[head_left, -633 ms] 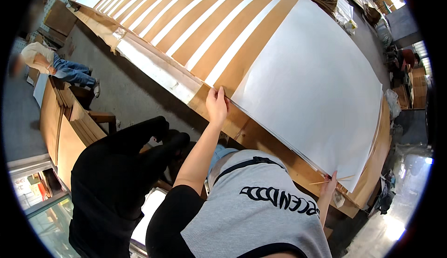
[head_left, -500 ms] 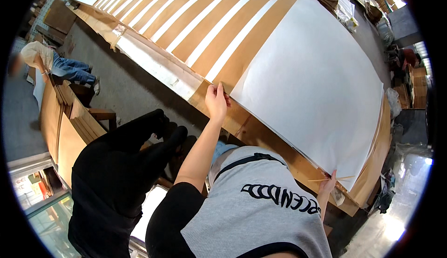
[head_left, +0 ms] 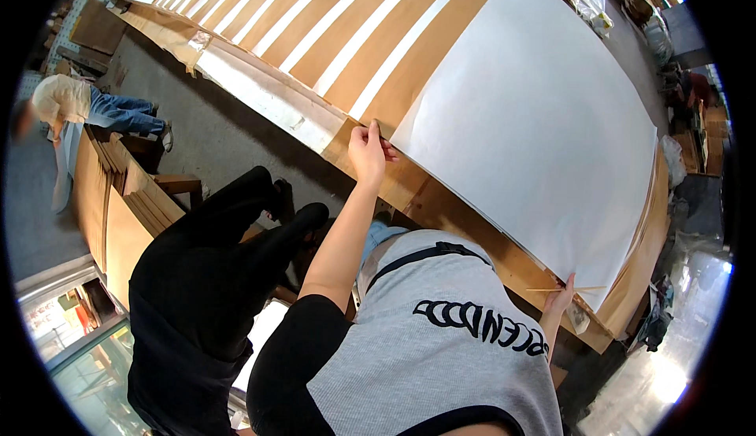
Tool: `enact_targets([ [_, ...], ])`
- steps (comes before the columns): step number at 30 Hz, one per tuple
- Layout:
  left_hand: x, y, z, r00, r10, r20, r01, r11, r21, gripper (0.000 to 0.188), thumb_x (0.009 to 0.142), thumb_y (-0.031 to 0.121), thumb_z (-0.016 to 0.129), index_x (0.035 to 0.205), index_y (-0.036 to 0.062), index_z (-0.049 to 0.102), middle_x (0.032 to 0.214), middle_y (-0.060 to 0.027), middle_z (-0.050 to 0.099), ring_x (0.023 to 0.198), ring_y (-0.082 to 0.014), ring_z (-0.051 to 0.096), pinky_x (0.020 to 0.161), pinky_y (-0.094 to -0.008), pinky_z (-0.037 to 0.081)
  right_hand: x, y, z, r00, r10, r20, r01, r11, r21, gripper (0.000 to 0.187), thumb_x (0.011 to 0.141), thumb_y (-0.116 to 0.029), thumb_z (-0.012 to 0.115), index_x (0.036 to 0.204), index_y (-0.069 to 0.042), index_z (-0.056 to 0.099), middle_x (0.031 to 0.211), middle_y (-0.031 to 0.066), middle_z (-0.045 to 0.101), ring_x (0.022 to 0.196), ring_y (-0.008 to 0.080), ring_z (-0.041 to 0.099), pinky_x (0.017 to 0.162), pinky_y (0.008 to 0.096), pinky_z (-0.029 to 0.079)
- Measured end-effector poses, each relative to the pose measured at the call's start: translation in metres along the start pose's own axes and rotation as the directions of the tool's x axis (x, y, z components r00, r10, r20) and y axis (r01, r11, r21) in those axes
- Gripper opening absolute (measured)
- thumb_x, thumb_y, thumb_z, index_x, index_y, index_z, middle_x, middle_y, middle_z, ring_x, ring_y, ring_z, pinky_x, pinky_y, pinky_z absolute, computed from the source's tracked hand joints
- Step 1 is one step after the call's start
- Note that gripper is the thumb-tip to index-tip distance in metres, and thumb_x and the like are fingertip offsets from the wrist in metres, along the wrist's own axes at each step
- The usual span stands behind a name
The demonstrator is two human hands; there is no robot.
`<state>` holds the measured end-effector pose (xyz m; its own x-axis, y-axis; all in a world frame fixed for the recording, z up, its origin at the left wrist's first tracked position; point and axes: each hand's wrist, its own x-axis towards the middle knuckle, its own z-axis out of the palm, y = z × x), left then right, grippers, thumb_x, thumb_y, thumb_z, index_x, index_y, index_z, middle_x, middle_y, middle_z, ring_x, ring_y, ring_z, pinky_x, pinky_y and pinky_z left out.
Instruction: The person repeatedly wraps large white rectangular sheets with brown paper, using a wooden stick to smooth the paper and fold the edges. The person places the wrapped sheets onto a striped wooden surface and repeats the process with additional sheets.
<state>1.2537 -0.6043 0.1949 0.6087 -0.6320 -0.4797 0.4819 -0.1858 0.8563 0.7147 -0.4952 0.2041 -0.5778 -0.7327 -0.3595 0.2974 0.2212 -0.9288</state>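
Observation:
My left hand (head_left: 368, 155) pinches the near edge of a brown paper sheet (head_left: 394, 104), just left of a large white sheet's corner. That white sheet (head_left: 535, 137) lies flat over the right part of the table. At its near right edge, my right hand (head_left: 560, 295) is closed around a thin wooden stick (head_left: 542, 290), with fingertips touching the white sheet. Farther left, brown sheets overlap in a staggered row with white strips (head_left: 386, 74) showing between them.
A person in black (head_left: 205, 294) sits or bends close on my left. Beyond, another person (head_left: 87, 109) leans over stacked brown boards (head_left: 118, 200). The table's wooden near edge (head_left: 449, 212) runs along my front. Clear plastic (head_left: 685, 318) lies at right.
Both hands keep their places on the sheets, while the view shifts slightly. The far-left person has moved, and a pale sheet now hangs from their hand.

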Motion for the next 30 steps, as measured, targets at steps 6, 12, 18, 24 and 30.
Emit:
enact_targets([
  [6, 0.006, -0.003, -0.002, 0.999, -0.032, 0.014, 0.032, 0.999, 0.023, 0.030, 0.088, 0.028, 0.049, 0.077, 0.0021, 0.040, 0.055, -0.0071, 0.048, 0.038, -0.0155, 0.048, 0.033, -0.0302, 0.045, -0.002, 0.005, -0.004, 0.999, -0.043, -0.017, 0.042, 0.999, -0.016, 0.037, 0.086, -0.022, 0.054, 0.113, 0.002, 0.047, 0.108, 0.0076, 0.054, 0.097, 0.0185, 0.051, 0.085, 0.0304, 0.040],
  [12, -0.015, 0.007, -0.003, 0.784, 0.619, -0.043, -0.491, 0.662, 0.567, 0.024, 0.084, 0.020, 0.057, 0.087, -0.0005, 0.045, 0.077, -0.0104, 0.050, 0.069, -0.0197, 0.049, 0.061, -0.0331, 0.040, -0.023, -0.013, 0.036, 0.998, 0.014, -0.061, -0.016, 0.999, -0.032, 0.043, 0.086, -0.025, 0.053, 0.117, 0.005, 0.045, 0.117, 0.0093, 0.049, 0.105, 0.0205, 0.047, 0.090, 0.0332, 0.038],
  [18, -0.066, 0.017, 0.039, 0.294, 0.460, 0.838, -0.956, 0.124, 0.267, 0.018, 0.065, 0.007, 0.070, 0.080, 0.0107, 0.061, 0.096, -0.0044, 0.055, 0.089, -0.0261, 0.046, 0.073, -0.0342, 0.039, 0.006, 0.007, 0.002, 0.994, -0.066, -0.085, 0.063, 0.997, -0.045, 0.040, 0.083, -0.019, 0.058, 0.114, 0.004, 0.046, 0.112, 0.0076, 0.052, 0.102, 0.0177, 0.048, 0.089, 0.0307, 0.036],
  [24, -0.055, -0.001, 0.050, 0.176, 0.261, 0.949, -0.982, 0.116, 0.150, 0.018, 0.059, 0.007, 0.071, 0.074, 0.0124, 0.064, 0.104, -0.0011, 0.055, 0.096, -0.0249, 0.045, 0.080, -0.0346, 0.038, -0.006, 0.004, 0.014, 0.988, -0.098, -0.120, 0.105, 0.993, 0.049, 0.045, 0.082, -0.022, 0.060, 0.113, 0.007, 0.046, 0.111, 0.0094, 0.053, 0.101, 0.0173, 0.049, 0.088, 0.0298, 0.037],
  [30, -0.059, -0.002, 0.053, 0.273, 0.200, 0.941, -0.947, 0.230, 0.226, 0.017, 0.058, 0.007, 0.073, 0.073, 0.0125, 0.066, 0.105, -0.0009, 0.054, 0.098, -0.0226, 0.043, 0.083, -0.0334, 0.036, -0.008, 0.010, 0.009, 0.986, -0.094, -0.136, 0.090, 0.995, -0.031, 0.051, 0.081, -0.029, 0.061, 0.111, 0.010, 0.047, 0.110, 0.0110, 0.052, 0.100, 0.0161, 0.048, 0.088, 0.0275, 0.036],
])
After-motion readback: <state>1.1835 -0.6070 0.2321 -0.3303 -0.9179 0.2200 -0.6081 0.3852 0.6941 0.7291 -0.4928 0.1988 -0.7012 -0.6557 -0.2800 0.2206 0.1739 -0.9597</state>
